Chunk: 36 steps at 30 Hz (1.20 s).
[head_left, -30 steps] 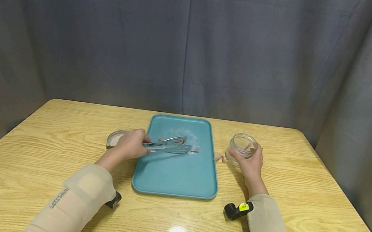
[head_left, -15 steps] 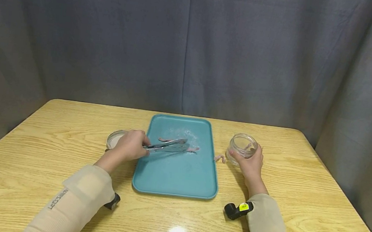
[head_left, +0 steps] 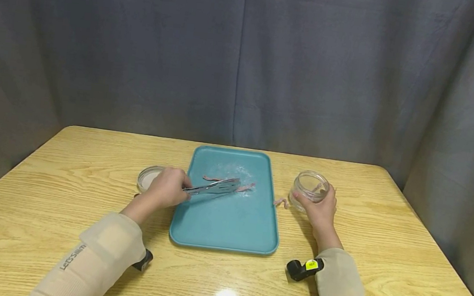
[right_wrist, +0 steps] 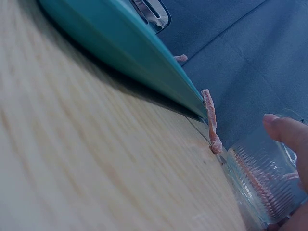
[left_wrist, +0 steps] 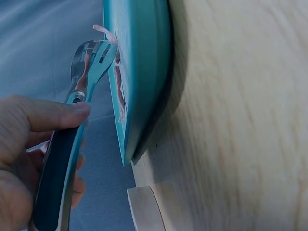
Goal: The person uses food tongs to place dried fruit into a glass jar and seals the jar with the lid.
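Observation:
My left hand (head_left: 168,188) grips metal serving tongs (head_left: 212,187) over the blue tray (head_left: 224,224). The tongs' arms are squeezed close together, and their slotted head overlaps a thin, knobbly pink strip (head_left: 246,187). A second pink strip (head_left: 212,178) lies farther left on the tray, partly behind the tongs. In the left wrist view the thumb presses along the tongs' handle (left_wrist: 60,154). My right hand (head_left: 321,210) holds the side of an open glass jar (head_left: 297,195) standing upright. Pinkish pieces show through its ribbed wall in the right wrist view.
Another pink strip (head_left: 281,202) leans against the tray's right edge, between tray and jar. White powder (head_left: 234,170) is scattered on the tray's far half. A round jar lid (head_left: 146,177) lies left of the tray. A grey curtain (head_left: 143,51) hangs behind the wooden table (head_left: 64,183).
The tongs' two heads have come together from spread apart, around the pink strip's left end. The right hand and jar have stayed in place.

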Motion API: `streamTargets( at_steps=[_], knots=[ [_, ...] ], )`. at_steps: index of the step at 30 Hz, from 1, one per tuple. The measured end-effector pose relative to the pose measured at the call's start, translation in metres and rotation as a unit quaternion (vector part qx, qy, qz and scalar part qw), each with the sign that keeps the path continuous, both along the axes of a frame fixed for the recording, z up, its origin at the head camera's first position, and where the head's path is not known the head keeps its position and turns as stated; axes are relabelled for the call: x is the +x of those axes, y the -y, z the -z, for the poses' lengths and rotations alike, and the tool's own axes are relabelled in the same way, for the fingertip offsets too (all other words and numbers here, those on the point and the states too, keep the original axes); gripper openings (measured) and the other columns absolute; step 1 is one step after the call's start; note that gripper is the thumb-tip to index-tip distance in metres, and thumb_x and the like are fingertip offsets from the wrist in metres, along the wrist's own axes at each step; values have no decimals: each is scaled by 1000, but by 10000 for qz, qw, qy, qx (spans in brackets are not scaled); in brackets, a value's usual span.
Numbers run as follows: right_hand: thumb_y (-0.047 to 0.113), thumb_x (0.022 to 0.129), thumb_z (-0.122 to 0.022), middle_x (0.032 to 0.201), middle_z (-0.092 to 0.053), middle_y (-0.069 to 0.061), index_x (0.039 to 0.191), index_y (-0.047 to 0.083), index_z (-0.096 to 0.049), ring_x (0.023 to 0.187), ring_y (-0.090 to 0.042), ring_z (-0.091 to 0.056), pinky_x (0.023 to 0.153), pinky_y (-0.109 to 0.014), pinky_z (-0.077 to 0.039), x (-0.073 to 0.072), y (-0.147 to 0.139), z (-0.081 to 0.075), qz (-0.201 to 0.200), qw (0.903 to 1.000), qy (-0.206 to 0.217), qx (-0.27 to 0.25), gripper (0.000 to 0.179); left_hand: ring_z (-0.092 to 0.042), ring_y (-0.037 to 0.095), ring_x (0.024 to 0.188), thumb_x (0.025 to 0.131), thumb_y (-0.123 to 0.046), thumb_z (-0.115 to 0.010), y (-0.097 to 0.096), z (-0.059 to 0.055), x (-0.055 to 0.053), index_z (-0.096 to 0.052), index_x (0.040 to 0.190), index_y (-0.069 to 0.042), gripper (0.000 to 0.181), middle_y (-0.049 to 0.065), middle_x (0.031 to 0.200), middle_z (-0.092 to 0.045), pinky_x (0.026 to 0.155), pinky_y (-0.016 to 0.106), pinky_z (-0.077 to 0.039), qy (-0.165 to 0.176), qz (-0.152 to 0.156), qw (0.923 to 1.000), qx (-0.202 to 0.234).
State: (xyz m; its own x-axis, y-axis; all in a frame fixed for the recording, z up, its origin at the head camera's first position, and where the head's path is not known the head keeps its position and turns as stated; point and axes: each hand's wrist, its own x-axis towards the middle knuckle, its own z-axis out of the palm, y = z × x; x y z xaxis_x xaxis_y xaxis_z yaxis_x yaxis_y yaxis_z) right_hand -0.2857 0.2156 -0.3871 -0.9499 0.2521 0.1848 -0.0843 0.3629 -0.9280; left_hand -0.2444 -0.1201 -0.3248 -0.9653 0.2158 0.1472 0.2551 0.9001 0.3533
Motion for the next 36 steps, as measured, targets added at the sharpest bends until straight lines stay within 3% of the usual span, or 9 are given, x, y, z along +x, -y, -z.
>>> streamTargets(
  at_steps=[20,29,36],
  knots=[
    [30,68,-73,132,-20,-18,136,6,-11,120,-33,-18,95,-45,-19,1,0,0,9,10000,24,0,95,-52,13,64,68,-7,-68,-1,6,4,-70,78,-6,10,2,75,-60,54,27,-42,-4,-117,9998,169],
    [29,68,-73,130,-23,-18,136,6,-14,118,-33,-21,94,-44,-21,0,0,0,5,10000,-41,-17,93,-46,16,63,68,-11,-70,-2,0,-1,-69,88,-4,22,3,74,-52,52,27,-38,-80,-99,9998,118],
    [30,68,-73,131,-21,-18,136,6,-12,119,-33,-18,95,-45,-19,0,0,0,3,10000,-19,3,95,-46,19,66,66,-15,-71,-6,-5,-8,-68,93,-7,28,4,78,-52,55,32,-38,-188,-47,9996,-212]
  ],
)
